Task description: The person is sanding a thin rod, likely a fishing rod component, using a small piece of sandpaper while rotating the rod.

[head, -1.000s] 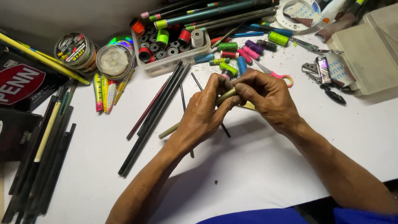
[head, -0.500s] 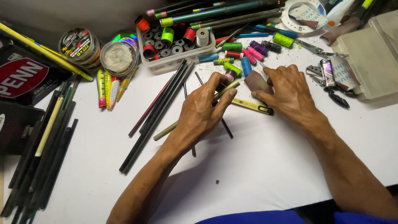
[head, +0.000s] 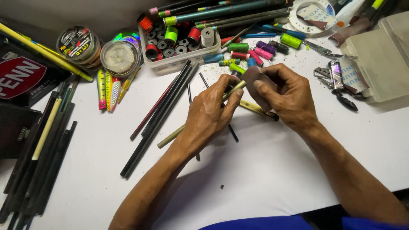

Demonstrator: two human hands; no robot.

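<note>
a clear plastic tray [head: 181,59] at twelve o'clock holds upright thread spools in red, black, green and grey. at the centre of the white table [head: 264,170], the left hand [head: 208,117] is curled closed around a thin olive-green rod [head: 174,135], while the right hand [head: 283,96] pinches a folded piece of dark sandpaper [head: 257,87] against the rod's upper end. a black packet with a red oval label [head: 21,79] lies at nine o'clock, and a pale lidded plastic box [head: 383,59] at two o'clock.
</note>
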